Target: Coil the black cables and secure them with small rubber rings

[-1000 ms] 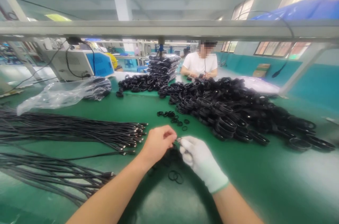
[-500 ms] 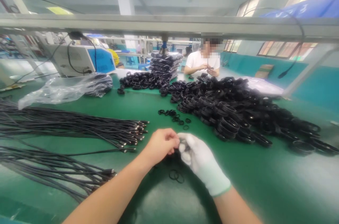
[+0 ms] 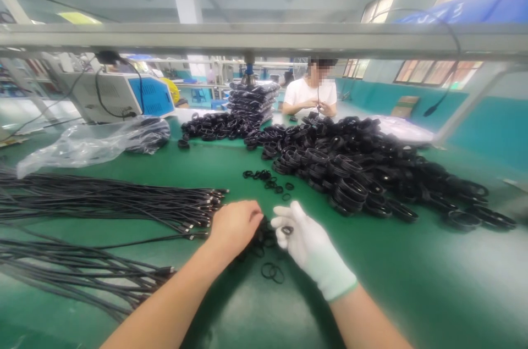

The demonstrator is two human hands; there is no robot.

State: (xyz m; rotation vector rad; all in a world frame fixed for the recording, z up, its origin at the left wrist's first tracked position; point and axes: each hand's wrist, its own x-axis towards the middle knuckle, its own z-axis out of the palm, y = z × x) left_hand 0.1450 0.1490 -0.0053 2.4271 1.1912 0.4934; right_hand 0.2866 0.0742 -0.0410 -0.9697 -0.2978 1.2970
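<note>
My bare left hand (image 3: 237, 223) bends down at the near edge of a small heap of black rings (image 3: 264, 236), its fingertips hidden behind the back of the hand. To its right, apart from it, my right hand (image 3: 303, 239) wears a white glove. Its fingers are curled around a small black ring (image 3: 287, 231). Two thin loose rings (image 3: 272, 272) lie overlapping on the green table (image 3: 251, 316) below the hands. More small rings (image 3: 270, 179) are scattered just beyond them.
Black cables with metal plugs (image 3: 193, 203) lie in bundles at the left. A big pile of coiled black cables (image 3: 350, 173) spreads across the right. A clear plastic bag (image 3: 82, 143) and a blue-white machine (image 3: 119, 95) stand farther back. A person (image 3: 311, 96) works opposite.
My hands were together at the fingertips; now they are apart. The left has moved left and down to the ring heap, and the ring in the right glove has come into view.
</note>
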